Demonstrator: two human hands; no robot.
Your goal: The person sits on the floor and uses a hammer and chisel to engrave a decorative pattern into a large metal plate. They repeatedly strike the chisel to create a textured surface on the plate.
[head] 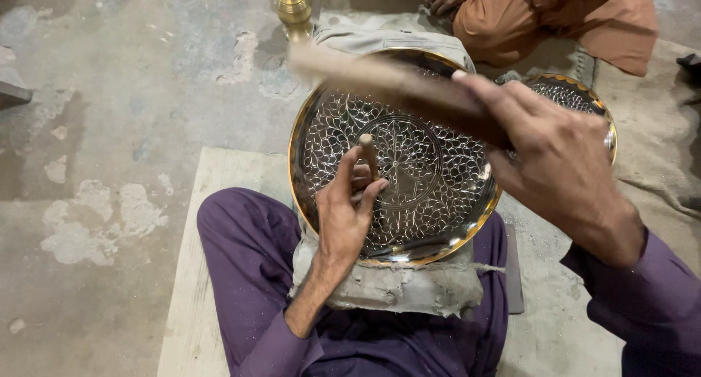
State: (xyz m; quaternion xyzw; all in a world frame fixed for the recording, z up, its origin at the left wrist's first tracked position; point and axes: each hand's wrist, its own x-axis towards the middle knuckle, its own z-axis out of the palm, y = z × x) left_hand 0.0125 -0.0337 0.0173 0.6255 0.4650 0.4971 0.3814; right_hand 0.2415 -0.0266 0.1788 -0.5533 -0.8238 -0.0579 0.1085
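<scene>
Nearest the camera, purple-clad legs [241,275] sit crossed on a pale board [193,275], whose left edge is straight and free, with bare floor [109,128] open beyond it. On the lap lies a grey pad [394,286] with ragged, crumbling lower edges, and on it rests the plate [431,165], a round dark dish with cut tracery and a bright gold rim. Its near rim is partly covered by the left wrist.

The left hand [343,216] has its grip closed on a chisel [369,154], a short rod held upright with its tip on the plate left of the central rosette; the tip itself is hidden by the fingers. The right hand [562,165] has its grip wrapped round a mallet [380,77], a wooden tool raised above the plate and apart from the chisel. Its far end is smeared by motion, so its shape is hard to make out.

Behind the right hand a second plate [584,99] shows only at its rim. Farther off stands a brass vessel [293,8], cut off at the top edge. Another person [555,19] in orange sits at the far right, seen only in part.
</scene>
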